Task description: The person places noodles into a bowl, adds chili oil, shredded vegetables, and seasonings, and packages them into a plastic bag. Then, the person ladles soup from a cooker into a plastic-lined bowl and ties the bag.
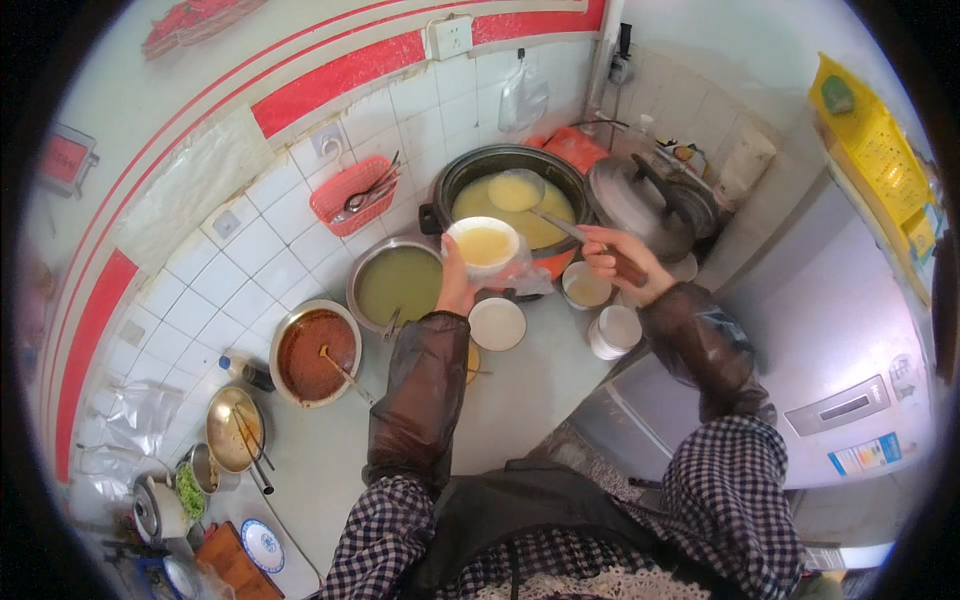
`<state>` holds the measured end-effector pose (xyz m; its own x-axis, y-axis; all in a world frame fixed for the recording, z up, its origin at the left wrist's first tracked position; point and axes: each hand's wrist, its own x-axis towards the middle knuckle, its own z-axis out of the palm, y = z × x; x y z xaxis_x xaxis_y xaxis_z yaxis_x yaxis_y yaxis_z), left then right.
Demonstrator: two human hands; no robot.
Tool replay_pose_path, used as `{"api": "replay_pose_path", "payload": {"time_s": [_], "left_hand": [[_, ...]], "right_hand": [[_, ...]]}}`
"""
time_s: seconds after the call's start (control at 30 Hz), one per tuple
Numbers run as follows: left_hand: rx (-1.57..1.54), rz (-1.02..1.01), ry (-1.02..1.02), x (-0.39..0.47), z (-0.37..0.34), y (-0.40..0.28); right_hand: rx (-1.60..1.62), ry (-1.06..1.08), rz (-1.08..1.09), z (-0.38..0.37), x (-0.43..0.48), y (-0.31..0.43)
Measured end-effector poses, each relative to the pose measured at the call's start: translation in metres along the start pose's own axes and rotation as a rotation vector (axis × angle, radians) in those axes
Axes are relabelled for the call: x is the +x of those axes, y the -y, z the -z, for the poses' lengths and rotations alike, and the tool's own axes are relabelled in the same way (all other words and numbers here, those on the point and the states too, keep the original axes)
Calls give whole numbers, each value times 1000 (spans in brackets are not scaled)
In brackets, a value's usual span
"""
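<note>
My left hand (454,279) holds a white bowl (484,244) with yellow liquid in it, tilted at the near rim of a large dark pot (514,159); clear plastic film hangs from the bowl. My right hand (624,259) grips the handle of a ladle (514,192), whose full round scoop is over the yellow liquid in the pot. Below the held bowl, a whitish bowl (497,325) stands on the counter. Near my right hand are another bowl with pale contents (587,286) and a stack of white bowls (616,330).
Left of the pot stand a basin of green liquid (399,287) and a basin of red sauce (316,354). A metal bowl with chopsticks (225,431) is farther left. A dark pot lid (626,202) leans at right, near the refrigerator (817,322). A red basket (355,196) hangs on the wall.
</note>
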<state>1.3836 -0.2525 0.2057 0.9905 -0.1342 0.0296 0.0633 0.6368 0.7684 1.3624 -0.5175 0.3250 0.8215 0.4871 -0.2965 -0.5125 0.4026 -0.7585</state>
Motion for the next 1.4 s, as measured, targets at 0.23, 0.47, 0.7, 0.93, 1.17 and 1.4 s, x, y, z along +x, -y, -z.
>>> {"api": "replay_pose_path", "payload": {"time_s": [0.23, 0.47, 0.7, 0.93, 1.17, 1.4], "left_hand": [[-63, -80, 115, 45, 23, 17], [-11, -87, 118, 35, 2, 8], [-4, -128, 11, 17, 13, 5], [19, -157, -79, -35, 17, 13], [-13, -39, -322, -146, 8, 21], [-69, 93, -497, -264, 64, 68]], "right_hand": [[-133, -17, -13, -25, -39, 2], [-388, -29, 81, -23, -55, -34], [-225, 23, 20, -7, -44, -24], [40, 17, 72, 57, 47, -54], [290, -14, 198, 107, 73, -153], [-17, -14, -386, 15, -21, -294]]}}
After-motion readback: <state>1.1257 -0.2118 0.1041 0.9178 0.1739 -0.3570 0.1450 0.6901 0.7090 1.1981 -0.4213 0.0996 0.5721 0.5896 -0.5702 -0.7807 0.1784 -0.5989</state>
